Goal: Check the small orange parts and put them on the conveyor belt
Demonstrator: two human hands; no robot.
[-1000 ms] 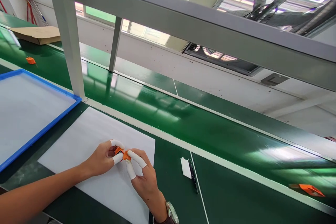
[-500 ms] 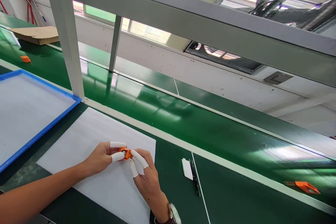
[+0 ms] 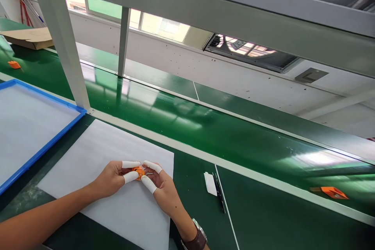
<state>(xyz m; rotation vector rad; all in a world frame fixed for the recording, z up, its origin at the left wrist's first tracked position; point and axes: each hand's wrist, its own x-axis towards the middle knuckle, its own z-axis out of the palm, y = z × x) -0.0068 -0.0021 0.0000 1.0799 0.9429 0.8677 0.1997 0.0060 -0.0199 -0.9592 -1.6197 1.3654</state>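
From the head view, the only one we have, we see the two grips drawn in more tightly than a second ago. Then, one orange end stood out between the right fingertips, beside the orange body in the left; now we make out a single compact orange outline. The right index finger, lower over the part then, now reaches over its far right corner. We take this to mean that close two-handed fingerwork on the part goes on, though we cannot tell whether anything is joined or only turned.

The left grip [image 3: 108, 179] is pinched nearly closed, thumb in front and index finger behind, with hold of the small orange part [image 3: 141, 171]. The right grip [image 3: 165, 195] is half curled, its thumb tip against the part's lower right side; we cannot tell whether it pinches or merely steadies. White finger covers [image 3: 130, 177] sleeve both thumbs and index fingers.

The part sits between the hands, above the white sheet [image 3: 137, 218] on the green desk [image 3: 193, 218]. It looks bright orange, small and blocky, with a dark patch near its upper left; fingertips hide much of it, so its full shape stays unclear. Farther off, on the green belt [image 3: 216, 133], we see an orange piece at left [image 3: 14, 64] and an orange piece at right [image 3: 334, 192].
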